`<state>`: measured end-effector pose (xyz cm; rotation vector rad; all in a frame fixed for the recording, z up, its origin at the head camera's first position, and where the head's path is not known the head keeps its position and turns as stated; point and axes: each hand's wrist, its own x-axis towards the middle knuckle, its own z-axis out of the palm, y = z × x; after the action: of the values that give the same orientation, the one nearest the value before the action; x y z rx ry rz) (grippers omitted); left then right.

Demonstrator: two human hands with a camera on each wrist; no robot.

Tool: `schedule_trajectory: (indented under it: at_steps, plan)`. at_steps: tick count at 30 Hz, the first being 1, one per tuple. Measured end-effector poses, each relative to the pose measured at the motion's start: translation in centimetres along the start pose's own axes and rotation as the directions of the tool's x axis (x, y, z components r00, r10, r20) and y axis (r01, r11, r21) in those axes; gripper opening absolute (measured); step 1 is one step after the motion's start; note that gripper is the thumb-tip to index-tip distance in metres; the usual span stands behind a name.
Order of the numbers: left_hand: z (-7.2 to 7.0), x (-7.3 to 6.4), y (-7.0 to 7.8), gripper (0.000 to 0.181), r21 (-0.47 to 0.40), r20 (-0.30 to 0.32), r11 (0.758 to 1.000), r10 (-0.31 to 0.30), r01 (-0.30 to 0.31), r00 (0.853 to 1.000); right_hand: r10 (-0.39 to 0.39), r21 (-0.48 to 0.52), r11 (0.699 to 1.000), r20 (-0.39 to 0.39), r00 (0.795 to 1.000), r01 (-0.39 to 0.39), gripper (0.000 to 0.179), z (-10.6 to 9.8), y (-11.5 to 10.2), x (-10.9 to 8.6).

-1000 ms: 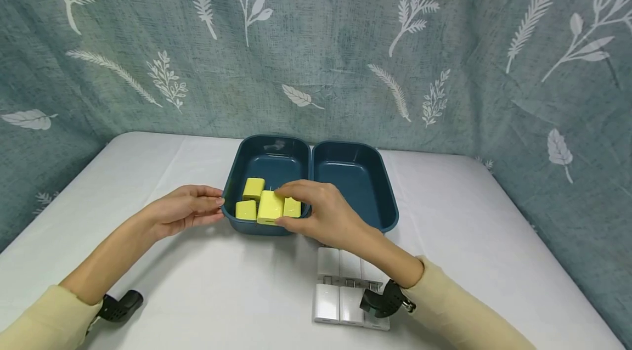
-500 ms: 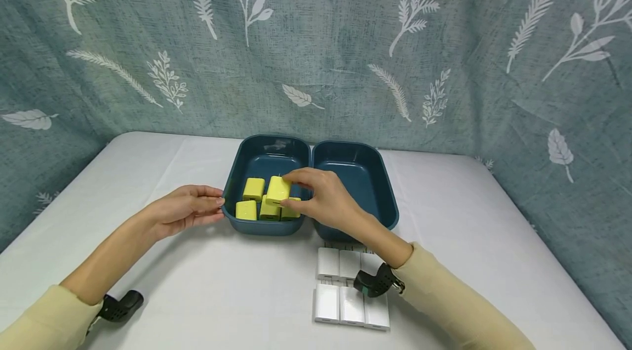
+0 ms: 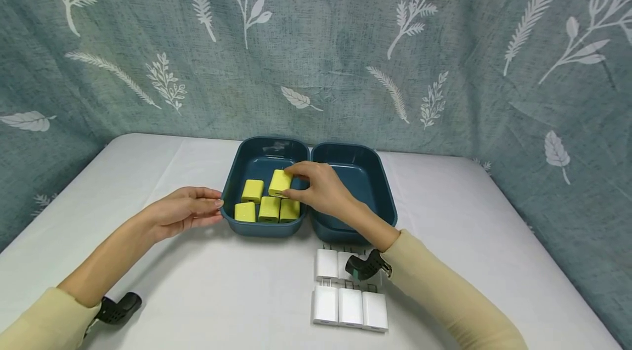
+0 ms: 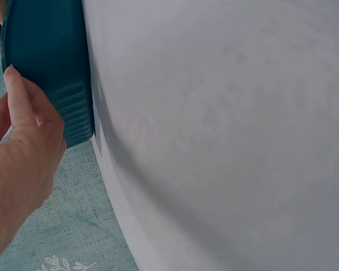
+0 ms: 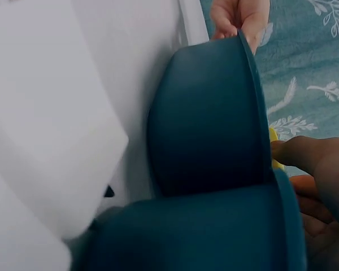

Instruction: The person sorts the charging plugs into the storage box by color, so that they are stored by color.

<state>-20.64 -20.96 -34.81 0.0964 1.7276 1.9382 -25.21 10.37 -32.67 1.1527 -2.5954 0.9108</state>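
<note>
My right hand [image 3: 321, 188] pinches a yellow USB wall charger [image 3: 280, 182] between thumb and fingers, over the left dark-blue bin [image 3: 264, 229]. Inside that bin, several yellow chargers [image 3: 269, 209] sit toward the front, with the held one just behind the front row. With fingers extended, my left hand [image 3: 185, 210] touches the bin's left side at the rim. The left wrist view shows this hand [image 4: 28, 141] against the bin's ribbed outer wall [image 4: 51, 56]. In the right wrist view, the bin wall hides most of the held yellow charger [image 5: 274, 135].
A second dark-blue bin [image 3: 355, 174] stands right beside the first, with nothing visible in it. In front of it, white wall chargers [image 3: 350, 306] lie in two rows, prongs pointing back, partly under my right wrist. A patterned curtain [image 3: 336, 75] hangs behind the white table [image 3: 222, 284].
My right hand has let go of one yellow charger in the front row and moved back with another, lowering it behind that row. The left hand has stayed at the bin's rim.
</note>
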Motion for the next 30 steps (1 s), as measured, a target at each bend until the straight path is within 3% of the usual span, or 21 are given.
schedule_trajectory:
  at_steps: [8,18,30]
  plan:
    - [0.0,0.1,-0.1,0.051,0.006,-0.005,1.000,0.000,0.000,1.000,-0.005,-0.044,0.999,0.023,1.000,0.006,0.041,0.5,0.8,1.4]
    - [-0.1,0.1,-0.1,0.049,0.002,-0.008,1.000,0.002,-0.002,1.000,0.057,-0.128,0.991,0.085,0.995,-0.046,0.043,0.8,1.2,2.9]
    - [0.0,0.0,-0.1,0.049,-0.003,-0.003,1.000,0.004,-0.004,1.000,0.074,-0.164,0.985,0.137,0.988,-0.051,0.043,1.2,1.2,3.7]
